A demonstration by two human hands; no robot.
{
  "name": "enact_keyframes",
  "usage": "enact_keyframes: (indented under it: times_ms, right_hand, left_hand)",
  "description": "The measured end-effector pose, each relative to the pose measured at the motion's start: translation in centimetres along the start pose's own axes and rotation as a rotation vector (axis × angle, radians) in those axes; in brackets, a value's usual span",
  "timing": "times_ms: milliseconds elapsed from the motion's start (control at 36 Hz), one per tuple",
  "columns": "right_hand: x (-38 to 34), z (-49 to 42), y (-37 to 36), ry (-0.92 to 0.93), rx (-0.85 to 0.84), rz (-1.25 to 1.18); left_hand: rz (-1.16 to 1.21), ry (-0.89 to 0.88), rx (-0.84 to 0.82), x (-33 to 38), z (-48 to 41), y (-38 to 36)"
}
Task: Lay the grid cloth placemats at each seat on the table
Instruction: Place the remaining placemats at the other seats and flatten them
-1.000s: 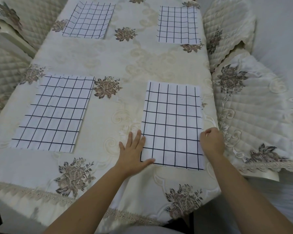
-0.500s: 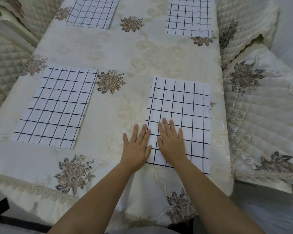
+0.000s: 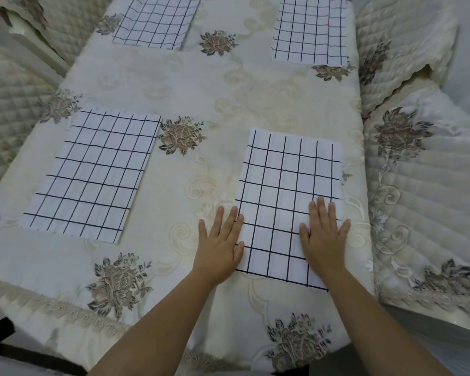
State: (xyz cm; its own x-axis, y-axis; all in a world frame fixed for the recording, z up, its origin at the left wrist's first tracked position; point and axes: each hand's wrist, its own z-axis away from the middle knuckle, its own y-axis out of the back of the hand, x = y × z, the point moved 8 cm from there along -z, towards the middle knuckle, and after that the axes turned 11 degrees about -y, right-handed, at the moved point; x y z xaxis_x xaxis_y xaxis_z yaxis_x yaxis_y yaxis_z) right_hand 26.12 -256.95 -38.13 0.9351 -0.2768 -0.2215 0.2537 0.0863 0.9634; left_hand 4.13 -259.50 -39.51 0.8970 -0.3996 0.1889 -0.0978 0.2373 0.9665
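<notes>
Several white placemats with a black grid lie flat on the cream floral tablecloth [image 3: 228, 99]. The near right placemat [image 3: 288, 185] is under both my hands. My left hand [image 3: 219, 245] lies flat with fingers spread on its left edge, partly on the tablecloth. My right hand [image 3: 323, 234] presses flat on its lower right part. The near left placemat [image 3: 92, 175], the far left placemat [image 3: 155, 23] and the far right placemat [image 3: 310, 28] lie untouched.
Quilted cream chair covers stand close on the right [image 3: 429, 185], far right [image 3: 399, 44] and left [image 3: 8, 99]. The table's near edge [image 3: 174, 335] hangs with lace trim just in front of me.
My right hand slid from the mat's right edge to its left side beside my left hand, then back right across the mat. My left hand stayed on the left edge.
</notes>
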Motion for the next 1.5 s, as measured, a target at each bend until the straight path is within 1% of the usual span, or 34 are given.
enact_keyframes:
  times_ms: [56, 83, 250, 306, 472, 556, 694, 833, 861, 917, 944, 1000, 1056, 1111, 1167, 1250, 1278, 1333, 1417, 1500]
  right_hand:
    - [-1.3, -0.2, 0.1, 0.012, -0.009, 0.001]
    - [-2.5, -0.4, 0.1, 0.046, -0.011, 0.015]
    - [-11.9, 0.3, -2.2, 0.372, -0.109, 0.088]
    - [-13.0, 0.1, -2.7, 0.397, -0.13, 0.131]
    - [-13.3, -2.9, -2.7, 0.452, -0.083, 0.169]
    - [-13.6, -4.8, -2.5, 0.451, -0.07, 0.17]
    - [-13.9, -6.7, -2.3, 0.392, -0.067, 0.151]
    - [-14.3, -6.7, -2.0, 0.392, -0.077, 0.077]
    - [-14.5, -6.8, -1.5, 0.382, -0.074, 0.019]
    - [-14.6, -7.4, -0.8, 0.298, -0.106, -0.141]
    - [-14.7, -7.7, -0.5, 0.239, -0.153, -0.256]
    - [-14.6, -7.6, 0.9, 0.104, -0.194, -0.515]
    - [-14.6, -6.9, 2.4, -0.025, -0.197, -0.686]
    - [-15.0, -5.7, 3.0, -0.099, -0.212, -0.776]
    - [-15.7, -4.4, 3.2, -0.141, -0.231, -0.851]
    - [-17.4, -2.1, 3.3, -0.169, -0.25, -0.894]
    - [-18.0, -1.3, 3.2, -0.169, -0.253, -0.909]
    - [-19.4, 0.6, 3.1, -0.179, -0.264, -0.96]
    - [-21.5, 3.5, 2.7, -0.194, -0.266, -1.037]
    - [-23.4, 6.7, 2.1, -0.225, -0.258, -1.097]
  left_hand:
    - [0.004, -0.008, 0.018, 0.0, 0.1, 0.2]
    - [0.013, -0.012, 0.029, 0.0, 0.0, 0.2]
    - [0.027, -0.018, 0.025, 0.0, 0.0, 0.3]
    - [0.042, -0.004, 0.021, -0.2, 0.0, 0.1]
    - [0.061, -0.019, 0.025, 0.0, 0.0, 0.4]
    - [0.065, -0.022, 0.037, 0.0, 0.0, 0.5]
    - [0.083, -0.03, 0.061, 0.2, 0.0, 0.7]
    - [0.088, -0.027, 0.059, 0.2, 0.0, 0.7]
    - [0.089, -0.027, 0.056, 0.1, 0.0, 0.7]
    - [0.105, -0.028, 0.044, 0.1, 0.0, 0.7]
    - [0.116, -0.022, 0.035, 0.1, 0.0, 0.7]
    - [0.161, -0.001, 0.025, 0.0, 0.1, 0.8]
    - [0.256, 0.037, 0.05, -0.2, 0.0, 1.5]
    - [0.444, 0.113, 0.096, -0.7, 0.1, 2.5]
    - [0.657, 0.205, 0.214, -1.6, 0.7, 4.4]
    - [0.98, 0.421, 0.41, -4.5, 3.3, 6.5]
    - [1.053, 0.481, 0.457, -5.7, 4.4, 6.8]
    - [1.103, 0.538, 0.522, -7.7, 6.8, 7.6]
    - [1.146, 0.569, 0.602, -10.8, 10.4, 8.6]
    - [1.17, 0.587, 0.577, -13.3, 13.8, 8.7]
